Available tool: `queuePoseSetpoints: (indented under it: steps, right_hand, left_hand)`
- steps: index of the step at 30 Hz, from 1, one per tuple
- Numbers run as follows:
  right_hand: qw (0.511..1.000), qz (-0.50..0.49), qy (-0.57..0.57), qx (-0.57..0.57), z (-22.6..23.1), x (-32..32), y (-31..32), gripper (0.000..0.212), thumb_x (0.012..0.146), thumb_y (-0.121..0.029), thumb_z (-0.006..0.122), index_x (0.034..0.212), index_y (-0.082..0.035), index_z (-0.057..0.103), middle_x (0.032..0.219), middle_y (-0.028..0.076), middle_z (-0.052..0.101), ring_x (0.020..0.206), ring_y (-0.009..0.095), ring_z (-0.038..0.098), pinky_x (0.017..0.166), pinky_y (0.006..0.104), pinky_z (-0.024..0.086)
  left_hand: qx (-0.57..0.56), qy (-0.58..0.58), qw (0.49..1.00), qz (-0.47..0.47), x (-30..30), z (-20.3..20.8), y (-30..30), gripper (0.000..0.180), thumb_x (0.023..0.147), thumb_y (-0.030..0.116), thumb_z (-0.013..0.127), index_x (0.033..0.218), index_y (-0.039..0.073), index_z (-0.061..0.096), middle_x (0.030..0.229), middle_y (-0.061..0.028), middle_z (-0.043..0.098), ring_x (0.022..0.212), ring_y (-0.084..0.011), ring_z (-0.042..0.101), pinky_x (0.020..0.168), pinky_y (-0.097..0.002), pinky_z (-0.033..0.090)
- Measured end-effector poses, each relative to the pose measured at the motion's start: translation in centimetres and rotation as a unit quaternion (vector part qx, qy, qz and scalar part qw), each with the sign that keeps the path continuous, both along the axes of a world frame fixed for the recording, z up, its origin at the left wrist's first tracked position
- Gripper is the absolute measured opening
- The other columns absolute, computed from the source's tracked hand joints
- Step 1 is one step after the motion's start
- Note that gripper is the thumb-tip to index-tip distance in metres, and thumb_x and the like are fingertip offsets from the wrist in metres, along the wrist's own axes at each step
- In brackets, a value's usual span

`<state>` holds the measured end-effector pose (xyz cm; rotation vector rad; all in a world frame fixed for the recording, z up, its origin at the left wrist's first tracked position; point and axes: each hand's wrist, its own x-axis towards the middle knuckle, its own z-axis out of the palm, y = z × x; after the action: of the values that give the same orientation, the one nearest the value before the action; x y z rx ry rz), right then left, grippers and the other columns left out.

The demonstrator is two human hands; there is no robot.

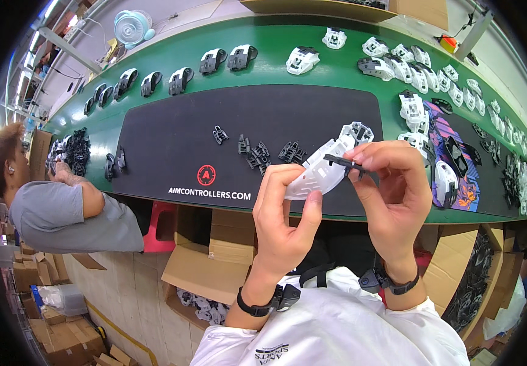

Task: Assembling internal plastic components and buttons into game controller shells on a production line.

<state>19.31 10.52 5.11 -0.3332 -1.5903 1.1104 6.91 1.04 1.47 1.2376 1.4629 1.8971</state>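
Note:
My left hand (283, 222) grips a curved white plastic shell (317, 175) with slots and holes, held tilted above the front of the black mat (178, 140). Between the thumb and fingers of my right hand (400, 198) is a small black plastic part (342, 161), right in front of the shell. Whether the two pieces touch cannot be made out. Past my left hand, on the mat, lie a small black clip-like piece (219, 134) and a loose group of similar black pieces (258, 157). Another black cluster (291, 152) is beside the shell.
Black-and-white shells (181, 80) line the far left of the green table (275, 49). Several white shells (397, 66) crowd the right, near a patterned mat (468, 183). A co-worker (74, 207) sits at the left end. Cardboard boxes (211, 268) stand below the table edge.

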Motion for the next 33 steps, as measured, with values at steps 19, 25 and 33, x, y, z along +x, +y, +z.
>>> queuePoseSetpoints:
  steps: [19, 25, 33]
  right_hand:
    - [0.944, 0.092, -0.276, 0.156, 1.2, 1.5, 4.7, 0.024, 0.065, 0.007, 0.074, 0.081, -0.01, 0.069, 0.104, 0.003, 0.075, 0.093, 0.026, 0.059, 0.09, 0.0367, 0.047]
    - [0.922, -0.113, -0.196, 0.315, 0.1, 1.7, 3.7, 0.033, 0.058, 0.01, 0.077, 0.087, -0.006, 0.073, 0.091, 0.005, 0.069, 0.075, 0.024, 0.059, 0.066, 0.0315, 0.05]
    - [0.919, -0.176, -0.158, 0.316, -2.2, 0.2, 1.4, 0.039, 0.055, 0.011, 0.079, 0.092, 0.0, 0.074, 0.08, 0.006, 0.057, 0.07, 0.023, 0.057, 0.057, 0.0326, 0.047]
  left_hand:
    - [0.006, 0.074, 0.997, 0.029, -1.0, -0.9, 1.1, 0.021, 0.077, 0.002, 0.073, 0.093, -0.002, 0.059, 0.089, -0.0083, 0.059, 0.078, -0.0164, 0.056, 0.07, -0.0281, 0.047]
    - [-0.032, -0.025, 0.998, 0.037, -0.3, -0.6, 0.9, 0.021, 0.085, 0.001, 0.068, 0.102, -0.003, 0.057, 0.1, -0.0085, 0.056, 0.087, -0.0138, 0.056, 0.073, -0.0253, 0.046]
    - [0.022, 0.128, 0.987, 0.097, 1.1, -2.3, 1.8, 0.034, 0.081, 0.005, 0.069, 0.11, -0.004, 0.056, 0.109, -0.0187, 0.057, 0.097, -0.0327, 0.057, 0.085, -0.0405, 0.048]
